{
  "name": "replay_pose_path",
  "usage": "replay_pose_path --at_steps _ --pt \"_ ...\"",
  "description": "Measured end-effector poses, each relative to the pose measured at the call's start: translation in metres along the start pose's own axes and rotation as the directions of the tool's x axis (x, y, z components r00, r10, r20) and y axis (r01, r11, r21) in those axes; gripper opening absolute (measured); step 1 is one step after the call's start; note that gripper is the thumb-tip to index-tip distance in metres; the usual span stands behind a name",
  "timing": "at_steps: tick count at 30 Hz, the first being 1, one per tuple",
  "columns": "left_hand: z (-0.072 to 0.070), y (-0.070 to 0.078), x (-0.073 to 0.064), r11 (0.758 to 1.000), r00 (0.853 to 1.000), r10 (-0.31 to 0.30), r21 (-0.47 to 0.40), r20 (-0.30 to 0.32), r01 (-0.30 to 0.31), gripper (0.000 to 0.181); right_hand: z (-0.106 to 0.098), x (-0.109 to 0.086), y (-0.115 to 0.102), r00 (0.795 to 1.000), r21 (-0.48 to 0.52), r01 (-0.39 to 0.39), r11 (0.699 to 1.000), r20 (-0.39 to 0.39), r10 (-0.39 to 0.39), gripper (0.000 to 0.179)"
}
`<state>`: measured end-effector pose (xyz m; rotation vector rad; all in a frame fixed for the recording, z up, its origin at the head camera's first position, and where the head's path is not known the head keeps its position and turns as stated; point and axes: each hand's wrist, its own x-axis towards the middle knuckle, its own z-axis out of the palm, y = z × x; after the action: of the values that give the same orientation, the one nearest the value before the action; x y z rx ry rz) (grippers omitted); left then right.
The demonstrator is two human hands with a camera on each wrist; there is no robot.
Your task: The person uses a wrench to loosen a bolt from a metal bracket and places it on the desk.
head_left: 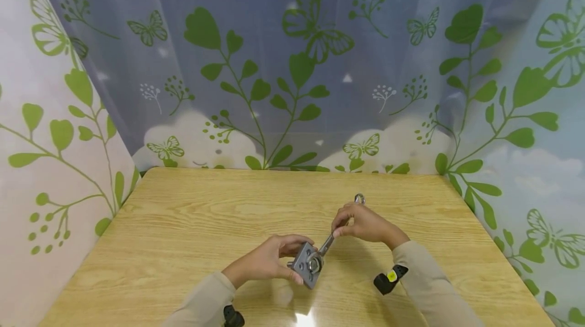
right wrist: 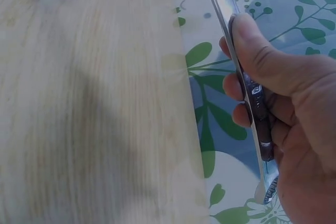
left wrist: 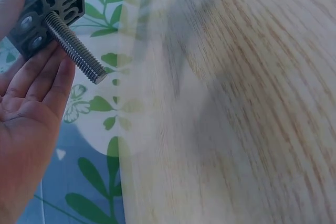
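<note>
My left hand (head_left: 269, 261) grips a grey plate with several holes (head_left: 302, 272) by its edges, thumb in front and fingers behind. A hex bolt (head_left: 313, 264) passes through the plate; its threaded shank (left wrist: 76, 48) sticks out of the back in the left wrist view. My right hand (head_left: 364, 223) pinches the shaft of a metal wrench (head_left: 327, 243) between thumb and curled fingers. One ring end of the wrench sits around the bolt head. Its other ring end (head_left: 359, 198) points up and away past the right hand.
Beneath both hands lies a wood-grain table (head_left: 205, 205). A curtain printed with green leaves and butterflies (head_left: 274, 88) hangs behind the far edge and along both sides. Each sleeved wrist carries a black camera (head_left: 390, 280).
</note>
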<state>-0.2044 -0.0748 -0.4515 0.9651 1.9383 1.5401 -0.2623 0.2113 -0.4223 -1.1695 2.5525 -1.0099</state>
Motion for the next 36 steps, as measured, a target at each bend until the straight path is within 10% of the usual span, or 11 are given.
replay_pose_path --at_steps 6,12,18,30,36 --pt "-0.001 -0.006 -0.002 1.0 1.0 -0.005 -0.024 -0.021 0.005 0.07 0.005 -0.01 0.007 0.996 0.049 -0.094 0.994 0.002 0.094 0.011" --pt "-0.003 -0.014 -0.003 1.0 0.981 -0.007 -0.025 -0.195 0.002 0.073 0.007 -0.027 0.018 0.969 0.098 -0.232 0.968 -0.064 0.239 0.019" --pt "0.0 -0.015 0.0 0.998 0.91 -0.044 0.021 -0.413 0.058 0.08 0.018 -0.038 0.015 0.92 0.118 -0.337 0.934 -0.172 0.353 0.027" --pt "0.007 -0.016 0.003 0.995 0.768 0.013 0.085 -0.64 0.055 0.078 0.069 -0.041 -0.026 0.793 0.324 -0.392 0.861 -0.355 0.495 0.026" --pt "0.01 -0.014 0.005 0.997 0.737 0.016 0.063 -0.676 0.037 0.076 0.086 -0.037 -0.042 0.747 0.4 -0.394 0.828 -0.386 0.542 0.024"
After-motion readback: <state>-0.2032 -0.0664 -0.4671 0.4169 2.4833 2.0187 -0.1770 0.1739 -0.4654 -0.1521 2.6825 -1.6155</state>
